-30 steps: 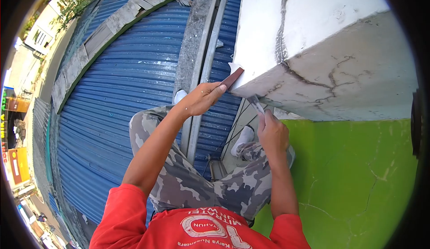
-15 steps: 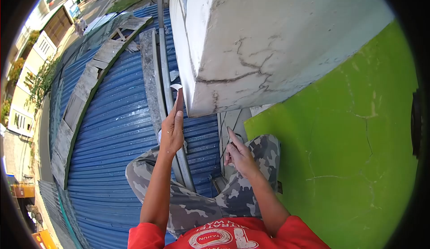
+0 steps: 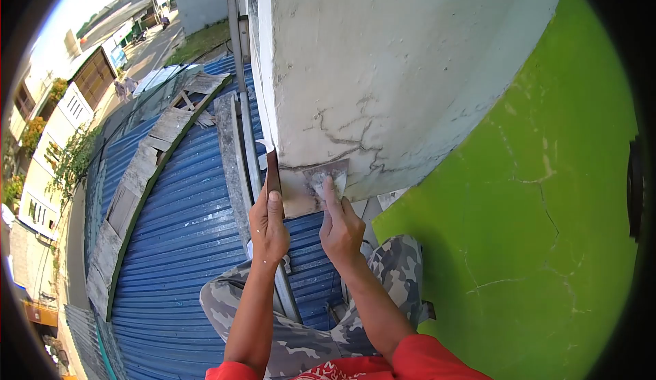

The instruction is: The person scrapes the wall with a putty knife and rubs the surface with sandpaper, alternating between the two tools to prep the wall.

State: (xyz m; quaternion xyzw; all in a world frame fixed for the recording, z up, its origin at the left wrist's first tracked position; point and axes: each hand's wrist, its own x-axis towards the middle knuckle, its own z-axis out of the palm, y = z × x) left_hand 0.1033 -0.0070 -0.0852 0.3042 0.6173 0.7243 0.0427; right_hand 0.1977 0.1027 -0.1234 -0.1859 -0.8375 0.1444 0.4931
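Note:
My left hand [image 3: 269, 226] is closed round a thin brown putty board [image 3: 272, 172], seen edge-on and upright beside the wall corner. White putty [image 3: 264, 145] clings near its top. In my right hand [image 3: 343, 230] is a flat putty spreader [image 3: 337, 170], smeared with white, its blade laid against the wall's lower part. One finger is stretched along the blade. The off-white wall [image 3: 410, 59] carries dark branching cracks [image 3: 362, 149], and the spreader sits just under the main one.
Blue corrugated roofing [image 3: 184, 243] lies below on the left, with metal rails [image 3: 247, 141] and weathered boards [image 3: 147, 158] on it. A cracked green wall [image 3: 506, 243] rises on the right. Camouflage trousers [image 3: 389, 281] show my bent legs. A street [image 3: 154, 52] lies beyond.
My right hand has moved up from above my knee to the wall, and its spreader now meets the surface below the crack. The left hand still holds the board; the view has shifted.

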